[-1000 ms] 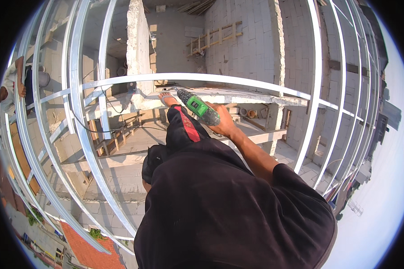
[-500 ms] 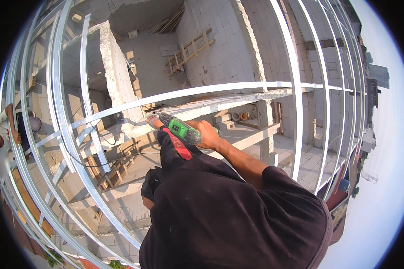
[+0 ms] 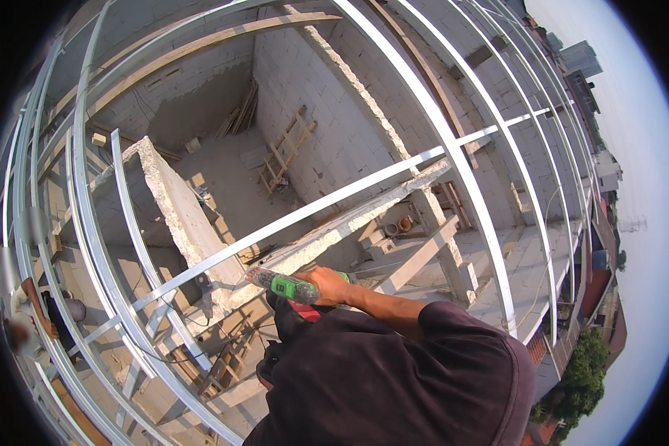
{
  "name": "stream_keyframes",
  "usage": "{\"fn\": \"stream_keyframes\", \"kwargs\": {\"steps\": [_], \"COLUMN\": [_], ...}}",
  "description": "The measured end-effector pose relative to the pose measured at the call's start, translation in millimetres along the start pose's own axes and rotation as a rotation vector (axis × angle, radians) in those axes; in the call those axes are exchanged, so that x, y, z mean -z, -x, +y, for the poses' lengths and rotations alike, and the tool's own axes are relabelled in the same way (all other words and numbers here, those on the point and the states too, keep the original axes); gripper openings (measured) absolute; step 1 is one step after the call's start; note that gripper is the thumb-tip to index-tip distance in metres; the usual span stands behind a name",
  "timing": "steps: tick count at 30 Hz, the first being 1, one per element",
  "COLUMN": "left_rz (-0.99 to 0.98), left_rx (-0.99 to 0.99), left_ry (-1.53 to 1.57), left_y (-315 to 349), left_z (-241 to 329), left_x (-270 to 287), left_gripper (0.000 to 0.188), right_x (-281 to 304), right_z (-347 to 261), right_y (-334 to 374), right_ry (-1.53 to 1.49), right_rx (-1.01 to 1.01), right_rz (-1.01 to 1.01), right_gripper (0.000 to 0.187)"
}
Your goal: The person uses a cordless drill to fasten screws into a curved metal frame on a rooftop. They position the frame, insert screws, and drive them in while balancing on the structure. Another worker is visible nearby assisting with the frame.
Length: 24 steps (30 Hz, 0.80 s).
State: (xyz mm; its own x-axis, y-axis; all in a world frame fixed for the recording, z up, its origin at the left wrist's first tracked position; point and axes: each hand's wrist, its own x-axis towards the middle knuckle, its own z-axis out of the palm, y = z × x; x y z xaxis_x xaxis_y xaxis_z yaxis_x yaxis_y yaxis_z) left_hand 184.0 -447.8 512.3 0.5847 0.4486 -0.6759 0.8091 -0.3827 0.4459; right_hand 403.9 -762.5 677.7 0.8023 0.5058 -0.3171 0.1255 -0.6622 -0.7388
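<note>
My right hand (image 3: 325, 285) is wrapped round the grip of a green and black cordless drill (image 3: 293, 288). The drill's dusty front end points left, above the rough top of a concrete-block wall (image 3: 312, 251). A long silvery metal batten (image 3: 334, 207) crosses just beyond the drill, running from lower left to upper right. Beneath the drill, a red strip (image 3: 305, 313) lies against my dark clothing. Only a small patch of skin shows at the left edge of my dark shirt (image 3: 394, 372); my left hand does not show.
Several metal rafters (image 3: 453, 141) rise on both sides, with deep gaps between them. Far below is a concrete floor (image 3: 234, 175) with a wooden ladder (image 3: 286, 149). A hanging cable (image 3: 163, 355) and another person (image 3: 39, 316) are at left.
The view has turned and shifted, so the batten now slants up to the right. The drill stays in my right hand, and more of the floor and the trees at right show.
</note>
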Motion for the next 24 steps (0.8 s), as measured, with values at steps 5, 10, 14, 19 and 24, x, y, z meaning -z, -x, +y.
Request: {"fn": "stream_keyframes", "kwargs": {"steps": [5,10,14,19,24], "left_rz": [-0.004,0.014,0.035,0.104,0.211], "left_rx": [-0.048,-0.067,-0.080,-0.025,0.083], "left_ry": [-0.035,-0.023,0.021,0.099,0.215], "left_y": [-18.3,-19.1,-3.7,31.9,70.7], "left_z": [11.5,7.8,-7.7,-30.5,-43.9], "left_x": [-3.8,2.2,6.6,3.9,-11.3], "left_gripper": [0.045,0.044,0.043,0.042,0.041], "right_x": [0.6,-5.8,-16.0,-30.0,-33.9], "right_z": [-1.7,-0.9,6.0,13.2,27.9], "right_y": [5.5,12.5,5.2,-2.9,-19.7], "right_ry": [0.034,-0.049,0.042,0.074,0.167], "right_rx": [-0.029,0.010,-0.061,0.029,0.118], "right_rz": [0.004,0.072,-0.009,-0.060,-0.235], "right_gripper": [0.053,0.050,0.052,0.059,0.067]}}
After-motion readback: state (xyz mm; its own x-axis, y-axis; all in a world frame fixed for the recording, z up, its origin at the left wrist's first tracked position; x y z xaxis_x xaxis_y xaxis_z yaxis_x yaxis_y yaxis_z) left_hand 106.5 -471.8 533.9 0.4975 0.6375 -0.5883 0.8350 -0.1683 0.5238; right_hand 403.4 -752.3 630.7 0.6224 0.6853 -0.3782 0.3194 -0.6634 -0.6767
